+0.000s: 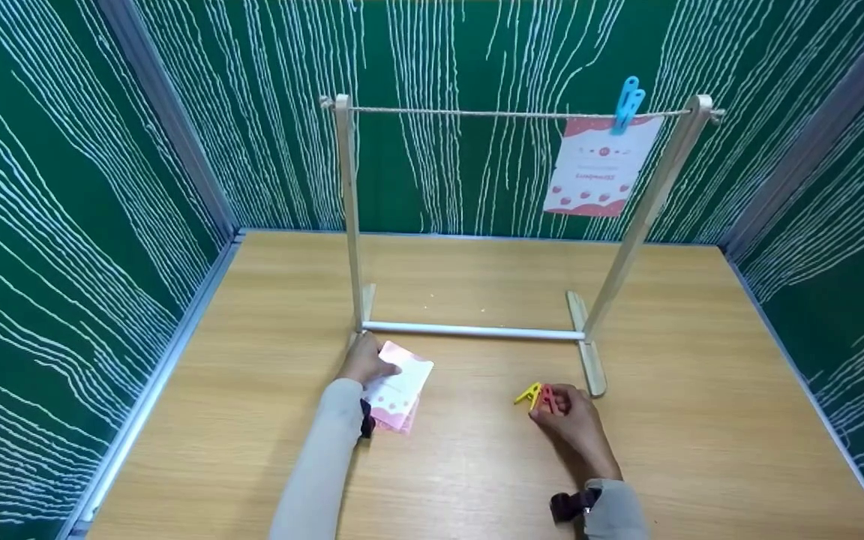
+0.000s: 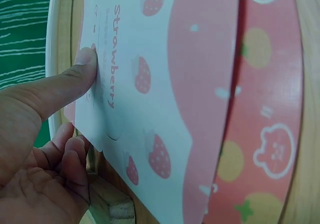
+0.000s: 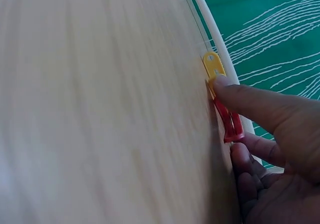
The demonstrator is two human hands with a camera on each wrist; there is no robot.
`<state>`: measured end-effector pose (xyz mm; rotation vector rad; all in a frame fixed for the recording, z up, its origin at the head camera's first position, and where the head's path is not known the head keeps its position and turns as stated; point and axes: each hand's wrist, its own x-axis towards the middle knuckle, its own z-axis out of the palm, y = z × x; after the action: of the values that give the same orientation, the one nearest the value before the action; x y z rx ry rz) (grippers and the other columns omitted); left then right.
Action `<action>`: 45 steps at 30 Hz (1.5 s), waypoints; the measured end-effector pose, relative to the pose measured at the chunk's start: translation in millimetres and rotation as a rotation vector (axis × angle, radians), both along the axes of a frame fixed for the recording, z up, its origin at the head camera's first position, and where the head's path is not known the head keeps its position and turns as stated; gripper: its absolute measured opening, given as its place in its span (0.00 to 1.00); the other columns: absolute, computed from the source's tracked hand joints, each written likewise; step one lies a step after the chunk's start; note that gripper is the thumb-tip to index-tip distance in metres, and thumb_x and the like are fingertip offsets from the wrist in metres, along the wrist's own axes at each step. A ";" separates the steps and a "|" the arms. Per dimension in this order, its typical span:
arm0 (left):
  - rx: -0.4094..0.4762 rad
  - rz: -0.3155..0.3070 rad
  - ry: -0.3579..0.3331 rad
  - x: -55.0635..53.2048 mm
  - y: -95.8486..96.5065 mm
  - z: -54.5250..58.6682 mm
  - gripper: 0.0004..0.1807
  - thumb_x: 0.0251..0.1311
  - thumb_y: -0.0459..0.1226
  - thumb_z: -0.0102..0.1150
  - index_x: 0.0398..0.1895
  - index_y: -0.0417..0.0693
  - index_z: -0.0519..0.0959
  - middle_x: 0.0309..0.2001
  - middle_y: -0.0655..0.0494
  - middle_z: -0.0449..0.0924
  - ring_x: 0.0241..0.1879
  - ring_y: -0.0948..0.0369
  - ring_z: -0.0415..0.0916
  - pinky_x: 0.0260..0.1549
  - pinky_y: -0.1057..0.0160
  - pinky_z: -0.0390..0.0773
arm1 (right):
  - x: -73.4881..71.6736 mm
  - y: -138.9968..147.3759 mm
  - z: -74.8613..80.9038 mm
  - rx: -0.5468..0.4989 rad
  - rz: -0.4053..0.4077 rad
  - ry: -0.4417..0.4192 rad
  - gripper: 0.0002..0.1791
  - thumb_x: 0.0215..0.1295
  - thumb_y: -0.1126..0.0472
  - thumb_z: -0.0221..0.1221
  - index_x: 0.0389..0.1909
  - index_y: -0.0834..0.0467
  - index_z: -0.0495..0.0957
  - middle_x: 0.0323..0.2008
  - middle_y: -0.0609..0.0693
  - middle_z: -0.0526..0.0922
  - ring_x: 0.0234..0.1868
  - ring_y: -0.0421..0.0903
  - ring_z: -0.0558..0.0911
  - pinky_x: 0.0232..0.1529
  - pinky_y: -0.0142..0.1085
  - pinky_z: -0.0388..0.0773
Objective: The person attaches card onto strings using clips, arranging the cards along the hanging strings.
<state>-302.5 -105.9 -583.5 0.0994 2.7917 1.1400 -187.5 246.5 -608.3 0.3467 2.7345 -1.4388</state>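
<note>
My left hand (image 1: 366,361) pinches a small stack of cards near the rack's left foot, thumb on top and fingers under the edge. The upper card (image 2: 142,103) is white and pink with strawberries and the word "Strawberry". Beneath it shows a pink card (image 2: 260,119) with a bear outline and yellow fruit. Just above the table at the right, my right hand (image 1: 576,420) holds a yellow clothespin (image 1: 529,393) and a red clothespin (image 1: 548,399) together. In the right wrist view the thumb tip lies on the yellow clothespin (image 3: 212,63), above the red one (image 3: 231,121).
A wooden rack (image 1: 351,202) stands behind the hands, with a rope (image 1: 469,113) across its top and a white bar (image 1: 469,331) low down. A strawberry card (image 1: 598,169) hangs at the rope's right end under a blue clothespin (image 1: 628,106). Green walls (image 1: 447,172) enclose the table (image 1: 469,465).
</note>
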 end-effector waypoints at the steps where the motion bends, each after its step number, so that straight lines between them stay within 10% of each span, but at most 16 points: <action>1: 0.003 0.001 -0.002 0.0 0.1 0.1 0.23 0.37 0.30 0.76 0.15 0.43 0.64 0.27 0.55 0.61 0.31 0.59 0.59 0.32 0.63 0.64 | 0.0 0.0 -0.1 -0.001 -0.004 0.000 0.29 0.53 0.61 0.68 0.56 0.67 0.73 0.44 0.59 0.74 0.43 0.50 0.74 0.43 0.35 0.68; 27: 0.063 0.019 -0.044 2.7 0.1 4.1 0.21 0.39 0.29 0.76 0.32 0.32 0.71 0.28 0.56 0.64 0.30 0.59 0.62 0.32 0.64 0.66 | -0.6 -3.4 -1.9 0.078 -0.043 0.053 0.28 0.55 0.66 0.60 0.57 0.72 0.71 0.51 0.70 0.69 0.50 0.61 0.73 0.53 0.50 0.69; 45: 0.066 0.027 -0.092 0.1 -2.9 5.0 0.25 0.42 0.31 0.76 0.39 0.36 0.70 0.34 0.50 0.73 0.35 0.57 0.67 0.39 0.60 0.72 | 0.0 -0.9 0.5 0.018 -0.140 0.056 0.21 0.56 0.64 0.62 0.47 0.73 0.73 0.37 0.61 0.76 0.34 0.47 0.74 0.31 0.30 0.68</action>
<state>-302.4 -108.8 -578.5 0.0149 2.6839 1.2111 -187.5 245.6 -607.8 0.5161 2.8206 -1.4777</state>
